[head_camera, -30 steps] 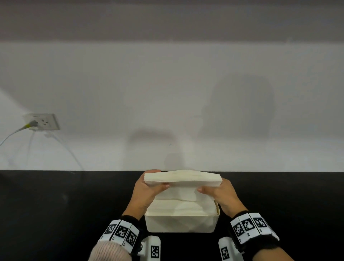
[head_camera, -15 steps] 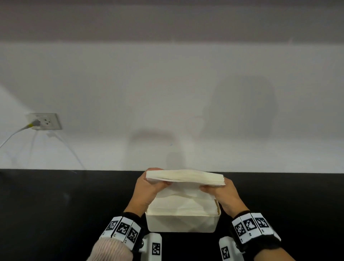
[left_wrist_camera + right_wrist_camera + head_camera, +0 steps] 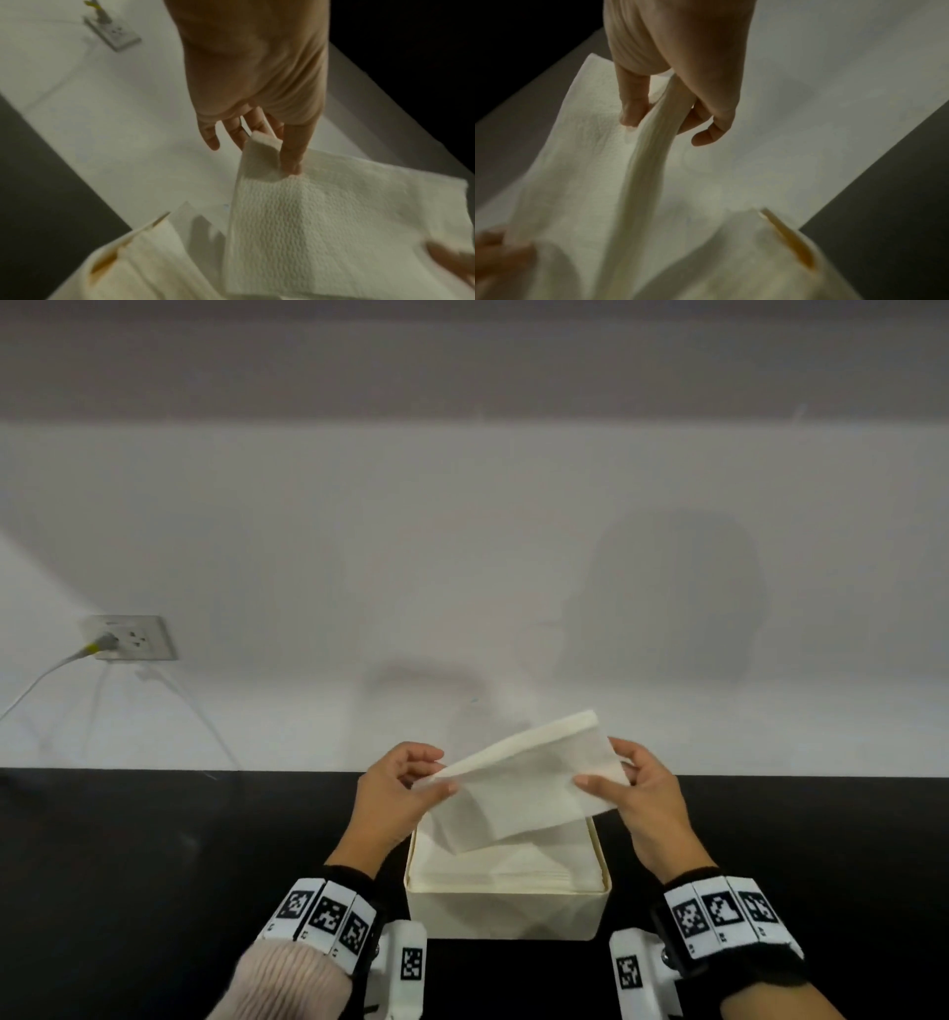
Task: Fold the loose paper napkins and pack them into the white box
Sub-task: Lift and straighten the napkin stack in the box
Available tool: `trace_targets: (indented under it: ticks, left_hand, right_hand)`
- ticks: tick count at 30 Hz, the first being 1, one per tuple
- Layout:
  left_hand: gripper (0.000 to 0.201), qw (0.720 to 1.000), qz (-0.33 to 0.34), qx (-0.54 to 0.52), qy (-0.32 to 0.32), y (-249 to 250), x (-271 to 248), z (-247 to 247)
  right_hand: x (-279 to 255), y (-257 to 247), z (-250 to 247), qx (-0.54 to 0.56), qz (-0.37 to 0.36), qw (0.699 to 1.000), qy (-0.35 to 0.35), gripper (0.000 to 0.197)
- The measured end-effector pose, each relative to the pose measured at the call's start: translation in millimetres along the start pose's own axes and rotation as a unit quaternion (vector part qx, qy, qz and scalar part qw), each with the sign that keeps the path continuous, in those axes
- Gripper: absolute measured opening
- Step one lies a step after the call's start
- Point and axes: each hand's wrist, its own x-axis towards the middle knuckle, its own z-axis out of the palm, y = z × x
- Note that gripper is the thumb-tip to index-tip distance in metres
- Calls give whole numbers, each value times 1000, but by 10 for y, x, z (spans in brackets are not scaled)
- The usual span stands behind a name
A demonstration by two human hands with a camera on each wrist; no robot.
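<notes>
A stack of white paper napkins (image 3: 518, 783) hangs in the air above the white box (image 3: 506, 911), tilted with its right end higher. My left hand (image 3: 405, 783) pinches its left corner; the thumb presses the textured paper (image 3: 321, 213) in the left wrist view. My right hand (image 3: 631, 778) pinches the right edge, thumb on top and fingers behind; the right wrist view shows the napkin stack (image 3: 644, 166) edge-on between them. Folded napkins (image 3: 513, 865) fill the box up to its rim. One sheet droops from the held stack towards the box.
The box stands on a black table (image 3: 154, 891) close to my body. Behind it runs a white wall (image 3: 462, 557) with a socket (image 3: 131, 638) and a plugged-in cable (image 3: 36, 683) at the left.
The napkin stack was held level over the box; now it is lifted and tilted, right end up. Both hands have risen and moved slightly apart.
</notes>
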Motion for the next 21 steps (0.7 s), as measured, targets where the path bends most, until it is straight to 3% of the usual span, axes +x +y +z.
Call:
trace_targets:
  ticks: [5, 9, 16, 21]
  left_hand:
    - [19, 995, 32, 49, -78, 224, -73, 294]
    - [17, 996, 5, -57, -73, 304, -87, 496]
    - [37, 990, -57, -117, -49, 88, -143, 624]
    - [44, 984, -83, -145, -64, -16, -159, 602]
  right_hand:
    - [-70, -305, 202, 55, -64, 996, -18, 59]
    - [-83, -273, 358, 75, -48, 996, -28, 52]
    - [-90, 168, 436, -60, 52, 993, -85, 41]
    - [-88, 408, 444, -198, 91, 964, -152, 39]
